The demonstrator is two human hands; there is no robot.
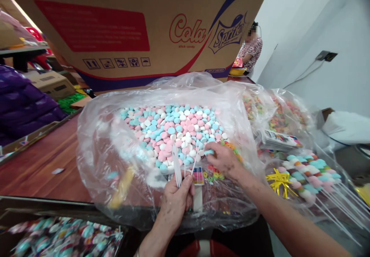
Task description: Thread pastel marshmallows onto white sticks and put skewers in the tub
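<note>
My left hand [177,198] is closed around several thin white lollipop sticks [175,164] that point up and fan slightly apart. My right hand [224,159] is just to the right, its fingertips pinching a light blue candy [208,152]. Beyond both hands, a heap of round pink, white and blue candies [173,130] lies on a large clear plastic bag [98,145]. Colourful ring candies [215,175] lie under and beside my right hand. A small printed card [198,176] shows behind my left fingers.
A big cardboard box [115,25] stands at the back. On the right are candy skewers [312,172], yellow twist ties [280,181], printed cards [279,139] and bagged ring candies [277,114]. Wrapped candies [63,235] fill a box at lower left. A person [253,50] sits far back.
</note>
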